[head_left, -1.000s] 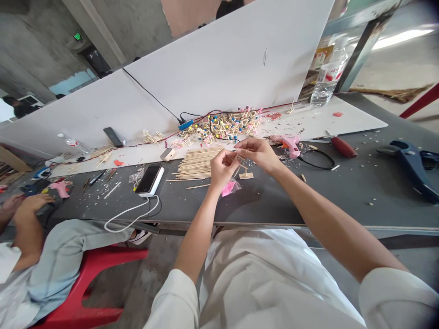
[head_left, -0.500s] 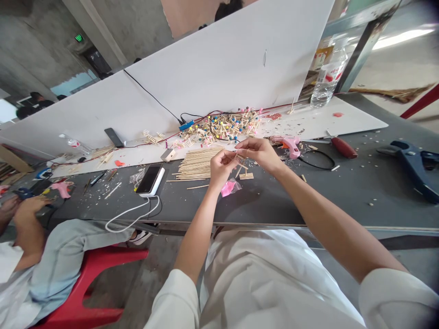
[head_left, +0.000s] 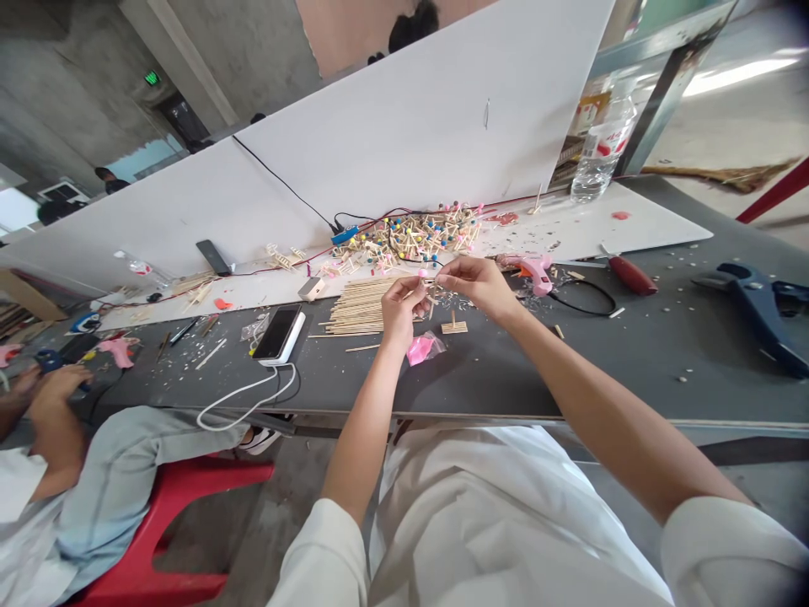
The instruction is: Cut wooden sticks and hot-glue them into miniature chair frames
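Note:
My left hand [head_left: 399,310] is closed around a small wooden stick figure [head_left: 431,303], with a pink ball [head_left: 422,273] showing above its fingertips. Close by on the right, the thumb and fingers of my right hand [head_left: 479,285] are pinched together near the figure; what lies between them is too small to make out. Below the hands, a little wooden stand [head_left: 453,326] with an upright peg rests on the dark table. Pink clay in a clear bag [head_left: 425,347] lies near my left wrist. Left of that hand is a pile of thin wooden sticks [head_left: 355,308].
Behind is a heap of stick pieces with coloured balls [head_left: 430,234]. A pink glue gun [head_left: 536,271], a red-handled tool [head_left: 632,275] and blue cutters [head_left: 758,303] lie to the right. A phone on a white power bank [head_left: 279,333] is left; another person sits beyond.
The pink ball has come into view above my left fingertips. My hands have turned the wooden piece and moved slightly apart, uncovering more of the little stand.

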Motion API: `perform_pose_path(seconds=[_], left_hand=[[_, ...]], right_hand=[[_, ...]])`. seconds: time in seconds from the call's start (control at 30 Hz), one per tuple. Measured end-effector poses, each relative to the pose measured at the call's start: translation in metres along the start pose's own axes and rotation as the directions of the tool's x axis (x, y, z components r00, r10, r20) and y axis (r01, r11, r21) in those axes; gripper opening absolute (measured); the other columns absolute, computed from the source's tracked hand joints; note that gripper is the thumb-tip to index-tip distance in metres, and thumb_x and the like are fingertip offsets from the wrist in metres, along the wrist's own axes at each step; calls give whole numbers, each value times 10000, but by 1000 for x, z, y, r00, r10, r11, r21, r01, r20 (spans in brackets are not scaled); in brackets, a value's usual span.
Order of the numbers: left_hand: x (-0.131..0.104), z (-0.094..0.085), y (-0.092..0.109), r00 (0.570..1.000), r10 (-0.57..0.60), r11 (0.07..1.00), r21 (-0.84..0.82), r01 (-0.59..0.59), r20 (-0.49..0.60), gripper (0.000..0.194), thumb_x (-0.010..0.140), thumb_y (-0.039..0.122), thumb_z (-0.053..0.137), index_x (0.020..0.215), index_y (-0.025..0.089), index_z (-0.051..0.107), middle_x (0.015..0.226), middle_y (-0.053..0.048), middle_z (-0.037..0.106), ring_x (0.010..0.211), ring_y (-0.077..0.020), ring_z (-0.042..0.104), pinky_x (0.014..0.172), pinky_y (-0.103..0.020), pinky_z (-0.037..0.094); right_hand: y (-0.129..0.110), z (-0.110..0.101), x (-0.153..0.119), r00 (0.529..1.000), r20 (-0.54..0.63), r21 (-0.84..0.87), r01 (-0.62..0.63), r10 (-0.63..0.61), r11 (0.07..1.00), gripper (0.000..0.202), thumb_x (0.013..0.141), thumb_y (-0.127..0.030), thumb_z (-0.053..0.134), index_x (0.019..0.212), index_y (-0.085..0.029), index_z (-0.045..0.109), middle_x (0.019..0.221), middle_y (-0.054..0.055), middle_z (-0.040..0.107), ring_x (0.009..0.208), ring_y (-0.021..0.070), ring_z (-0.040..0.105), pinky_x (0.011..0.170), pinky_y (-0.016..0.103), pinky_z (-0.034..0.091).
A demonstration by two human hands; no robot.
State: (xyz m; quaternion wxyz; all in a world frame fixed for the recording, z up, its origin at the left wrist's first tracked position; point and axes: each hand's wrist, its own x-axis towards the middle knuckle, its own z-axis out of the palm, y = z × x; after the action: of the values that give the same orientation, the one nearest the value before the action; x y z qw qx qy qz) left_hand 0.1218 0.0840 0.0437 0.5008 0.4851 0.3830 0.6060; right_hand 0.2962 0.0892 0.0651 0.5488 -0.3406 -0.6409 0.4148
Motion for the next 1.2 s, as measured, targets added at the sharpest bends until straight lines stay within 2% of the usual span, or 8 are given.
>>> perform_pose_path(seconds=[0.3,0.5,0.63,0.73,0.87,0.97,1.07,1.2], left_hand=[[2,-3,-5,999,-9,999,50,11,-32,352,664,396,867,911,186,732,681,27,654,520,-68,549,474,-206,362],[0,-1,-4,999,6,1000,2,-6,37,428,680,408,864,1045,208,763,829,-11,732,557,-75,581,480,-204,378],[0,-1,-1,1000,-13,1000,-8,12,-26,346,728,431,797,955,171,771,778,-23,716,538,-77,562,482,-205,380],[0,-2,1,995,12,999,33,-9,-95,313,727,421,777,904,164,761,803,-29,718,528,-74,552,475,-203,374],[-2,-2,-2,997,55,979,198,-43,-60,268,770,408,742,896,171,746,755,-22,704,531,-98,555,470,-206,362],[-5,-2,-6,983,183,897,402,-181,32,200,845,371,679,888,185,738,737,-24,704,588,-130,591,557,-229,430],[-7,-2,-10,937,293,680,648,-343,189,118,868,263,644,810,202,727,716,-28,697,632,-156,601,641,-252,441],[-6,-3,-11,913,245,449,796,-405,326,145,862,163,620,755,206,707,716,-40,699,643,-176,602,661,-268,411]], right_hand=[[7,2,0,998,60,-11,-27,28,1000,379,762,-522,799,811,-158,706,722,12,634,660,137,513,628,290,394],[1,-3,2,1000,12,15,-24,24,1000,388,736,-515,832,796,-148,719,732,20,635,684,138,512,656,295,396],[-2,-5,1,999,-13,13,-35,35,999,403,720,-527,842,767,-149,713,693,7,607,657,127,482,628,289,363],[-5,-9,2,998,-13,-3,-62,62,998,406,712,-537,844,746,-156,707,663,2,592,632,123,470,606,287,351],[-9,-25,4,994,16,-31,-107,107,994,395,706,-535,848,730,-165,712,616,-5,570,578,116,444,560,288,319],[-13,-46,6,984,49,-89,-165,170,982,387,694,-526,855,721,-163,722,563,-13,540,542,110,418,533,291,283],[-14,-68,6,967,68,-180,-232,247,956,403,653,-536,873,685,-167,713,544,-4,546,525,115,424,520,295,289],[-10,-82,6,900,193,-346,-311,391,885,401,628,-559,863,651,-184,723,536,5,568,505,122,448,509,296,326]])
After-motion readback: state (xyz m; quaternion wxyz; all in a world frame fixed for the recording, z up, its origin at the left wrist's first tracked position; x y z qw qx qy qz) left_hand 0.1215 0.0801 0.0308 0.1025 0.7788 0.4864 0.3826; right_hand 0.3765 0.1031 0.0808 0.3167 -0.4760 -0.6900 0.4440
